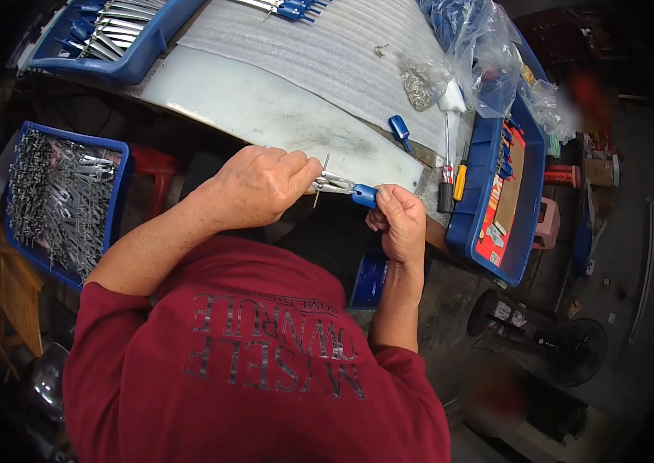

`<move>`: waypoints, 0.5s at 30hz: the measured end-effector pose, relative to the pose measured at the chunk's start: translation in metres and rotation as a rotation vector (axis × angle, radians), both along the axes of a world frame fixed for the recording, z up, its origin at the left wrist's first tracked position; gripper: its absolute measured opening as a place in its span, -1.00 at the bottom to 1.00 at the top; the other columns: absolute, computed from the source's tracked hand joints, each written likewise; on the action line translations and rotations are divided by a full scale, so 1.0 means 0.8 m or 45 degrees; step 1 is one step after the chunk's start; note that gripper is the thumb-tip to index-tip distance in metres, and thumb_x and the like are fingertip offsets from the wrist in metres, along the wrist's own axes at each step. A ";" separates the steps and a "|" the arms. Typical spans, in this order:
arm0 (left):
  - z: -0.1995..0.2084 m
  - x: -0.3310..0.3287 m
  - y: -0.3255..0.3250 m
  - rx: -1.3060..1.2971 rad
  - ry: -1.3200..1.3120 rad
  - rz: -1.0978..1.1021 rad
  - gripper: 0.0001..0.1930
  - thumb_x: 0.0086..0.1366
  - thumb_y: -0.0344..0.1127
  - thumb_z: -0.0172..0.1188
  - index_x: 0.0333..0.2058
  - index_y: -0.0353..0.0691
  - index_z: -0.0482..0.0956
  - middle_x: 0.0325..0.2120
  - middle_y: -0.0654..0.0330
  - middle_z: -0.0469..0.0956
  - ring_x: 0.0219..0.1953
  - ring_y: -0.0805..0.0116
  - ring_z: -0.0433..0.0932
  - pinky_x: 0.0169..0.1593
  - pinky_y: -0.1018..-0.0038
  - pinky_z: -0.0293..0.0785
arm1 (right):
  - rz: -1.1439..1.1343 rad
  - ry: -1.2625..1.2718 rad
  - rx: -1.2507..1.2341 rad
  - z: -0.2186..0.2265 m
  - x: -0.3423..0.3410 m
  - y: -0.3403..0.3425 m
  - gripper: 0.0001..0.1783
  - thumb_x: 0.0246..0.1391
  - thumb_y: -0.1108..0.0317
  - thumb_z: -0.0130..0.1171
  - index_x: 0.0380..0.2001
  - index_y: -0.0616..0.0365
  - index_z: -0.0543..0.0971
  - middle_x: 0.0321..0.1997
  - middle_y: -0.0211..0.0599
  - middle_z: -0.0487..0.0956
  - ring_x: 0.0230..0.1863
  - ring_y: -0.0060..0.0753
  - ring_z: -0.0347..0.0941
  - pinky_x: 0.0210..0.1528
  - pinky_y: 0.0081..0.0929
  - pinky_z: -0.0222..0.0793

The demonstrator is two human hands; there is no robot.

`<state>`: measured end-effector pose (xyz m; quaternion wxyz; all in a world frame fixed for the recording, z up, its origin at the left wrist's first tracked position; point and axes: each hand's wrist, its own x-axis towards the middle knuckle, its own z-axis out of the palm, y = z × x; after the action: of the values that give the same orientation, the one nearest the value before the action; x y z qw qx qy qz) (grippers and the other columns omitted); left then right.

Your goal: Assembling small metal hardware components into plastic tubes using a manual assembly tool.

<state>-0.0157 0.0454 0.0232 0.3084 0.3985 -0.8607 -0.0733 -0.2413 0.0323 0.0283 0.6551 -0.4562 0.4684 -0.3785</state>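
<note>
Between my two hands, just off the worktable's near edge, is a small silver metal tool (pixel 334 182) with a blue plastic handle piece (pixel 363 195) at its right end. My left hand (pixel 263 187) is closed round the metal end, and its fingers hide part of it. A thin metal rod (pixel 323 181) sticks out crosswise beside those fingers. My right hand (pixel 402 224) pinches the blue piece between thumb and fingers. On the table beyond my right hand lies a loose blue handle piece (pixel 398 129) with a dark end.
A blue bin of metal parts (pixel 114 174) sits low at left. Another blue bin (pixel 138 68) at far left holds long silver pieces. White foam sheet (pixel 296 58) covers the table. Two screwdrivers (pixel 446 189), a plastic bag of small parts (pixel 422 86) and a blue tray (pixel 466 224) are at right.
</note>
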 end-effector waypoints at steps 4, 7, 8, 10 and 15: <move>0.001 0.000 0.001 -0.010 0.006 -0.007 -0.78 -0.04 -0.37 0.13 -0.38 -0.28 0.37 -0.67 0.18 0.28 -0.62 0.24 0.38 -0.58 0.39 0.30 | -0.029 0.006 0.031 0.002 0.004 0.003 -0.74 0.06 0.27 0.02 -0.62 0.19 0.38 -0.76 -0.55 0.17 -0.75 -0.72 0.00 -0.67 -0.70 -0.03; -0.002 0.000 0.003 0.004 0.003 0.001 -0.77 -0.05 -0.36 0.14 -0.39 -0.28 0.36 -0.67 0.17 0.28 -0.62 0.24 0.38 -0.58 0.39 0.30 | -0.050 0.022 0.035 0.001 0.005 0.004 -0.73 0.06 0.26 0.02 -0.62 0.18 0.38 -0.76 -0.55 0.18 -0.75 -0.72 0.00 -0.67 -0.70 -0.04; -0.004 0.000 0.003 0.004 0.000 0.005 -0.77 -0.05 -0.36 0.14 -0.39 -0.28 0.36 -0.67 0.18 0.28 -0.62 0.24 0.38 -0.58 0.39 0.30 | -0.058 0.027 0.033 0.001 0.005 0.004 -0.73 0.06 0.26 0.02 -0.62 0.19 0.39 -0.76 -0.55 0.18 -0.75 -0.72 0.00 -0.68 -0.70 -0.03; -0.004 0.000 0.004 0.005 -0.002 0.009 -0.77 -0.05 -0.36 0.14 -0.39 -0.28 0.36 -0.67 0.18 0.28 -0.62 0.24 0.37 -0.58 0.39 0.30 | -0.074 0.024 0.051 0.001 0.007 0.005 -0.73 0.06 0.26 0.02 -0.61 0.19 0.39 -0.76 -0.55 0.18 -0.75 -0.73 0.00 -0.68 -0.70 -0.03; -0.007 -0.004 0.007 0.024 0.051 -0.027 -0.75 -0.07 -0.36 0.16 -0.38 -0.29 0.36 -0.67 0.17 0.29 -0.62 0.23 0.38 -0.58 0.38 0.30 | -0.061 0.089 0.033 0.005 0.018 0.012 -0.75 0.06 0.28 0.02 -0.60 0.20 0.39 -0.76 -0.56 0.19 -0.75 -0.73 0.01 -0.67 -0.70 -0.01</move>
<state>-0.0187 0.0509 0.0179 0.3208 0.3906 -0.8579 -0.0926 -0.2269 0.0419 0.0323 0.6350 -0.4492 0.5067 -0.3718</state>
